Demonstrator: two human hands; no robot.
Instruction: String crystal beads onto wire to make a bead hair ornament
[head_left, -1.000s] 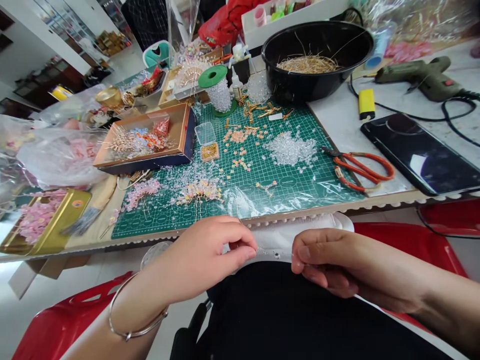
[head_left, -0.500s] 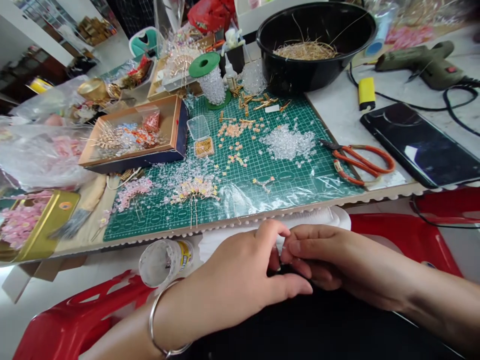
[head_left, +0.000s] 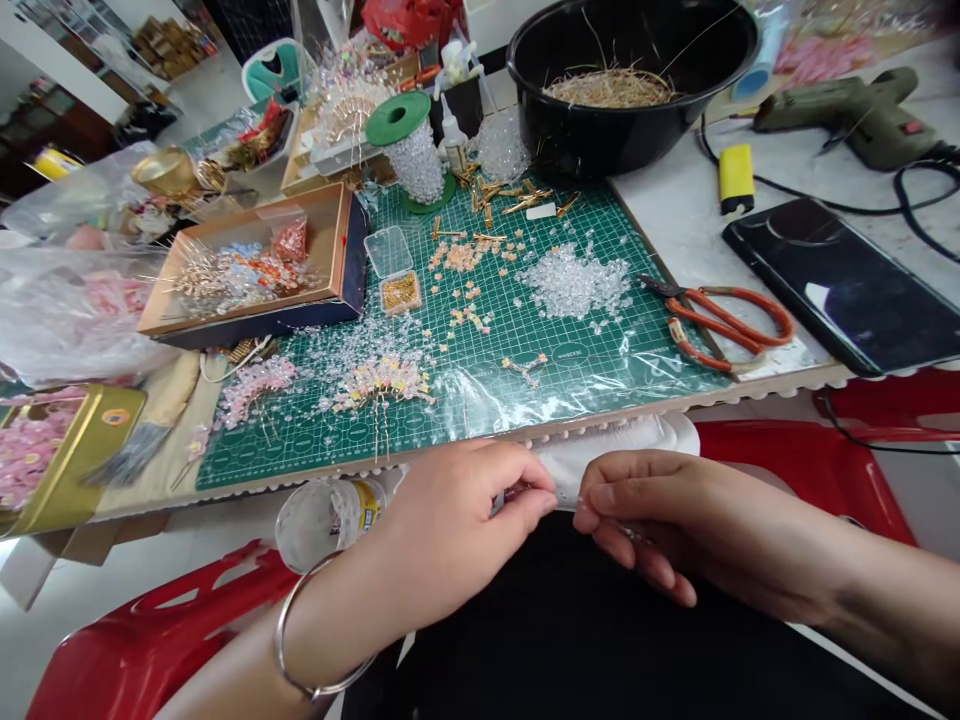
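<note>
Over my lap, in front of the table edge, my left hand [head_left: 469, 530] pinches thumb and forefinger together. Whatever lies between those fingertips is too small to make out. Just to its right, my right hand [head_left: 667, 505] is closed in a pinch, with small clear beads [head_left: 631, 534] showing among its fingers. The two sets of fingertips are a little apart. Beyond them, on the green cutting mat [head_left: 465, 410], lie a small branched beaded piece [head_left: 526, 368], a beaded hair comb [head_left: 382, 383] and a heap of clear beads [head_left: 577, 280].
Orange-handled pliers [head_left: 727, 320] and a phone [head_left: 847, 280] lie at the right. Behind stand a black basin [head_left: 630, 135] and a green spool of beads [head_left: 412, 160]. A cardboard box [head_left: 255, 315] of beaded pieces is at left. Below the edge is a plastic jar [head_left: 319, 525].
My hands have drawn apart. The left moved leftward and its thumb and forefinger closed from spread to a pinch; the right stays pinched in about the same place.
</note>
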